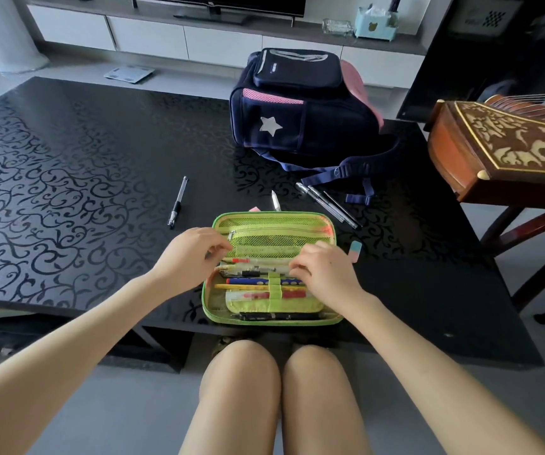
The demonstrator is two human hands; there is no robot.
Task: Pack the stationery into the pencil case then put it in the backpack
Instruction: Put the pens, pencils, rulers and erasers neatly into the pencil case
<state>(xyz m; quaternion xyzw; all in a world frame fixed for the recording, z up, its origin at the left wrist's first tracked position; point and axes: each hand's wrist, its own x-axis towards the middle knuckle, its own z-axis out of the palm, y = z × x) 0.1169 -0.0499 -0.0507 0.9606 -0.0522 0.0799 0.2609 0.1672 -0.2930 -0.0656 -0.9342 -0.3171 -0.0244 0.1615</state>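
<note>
Pencil case (212,303), green, lies open and flat at the near edge of the tabletop (84,178), about mid-width. Its near half carries several pens under an elastic loop, and one black pen (277,316) lies along the near rim. Right hand (325,274): fingers curled down, pinching the right end of a clear pen (258,268) that lies across the case. Left hand (195,254): fingers curled at the pen's left end; cannot tell whether they grip it.

Backpack (297,110), navy with a white star, sits toward the far right of the tabletop, straps trailing nearward. Loose items: a black-grip pen (177,203) left of the case; a white pen (276,201) just behind it; three pens (330,205) beside the straps; an eraser (355,250) just right of the case.
</note>
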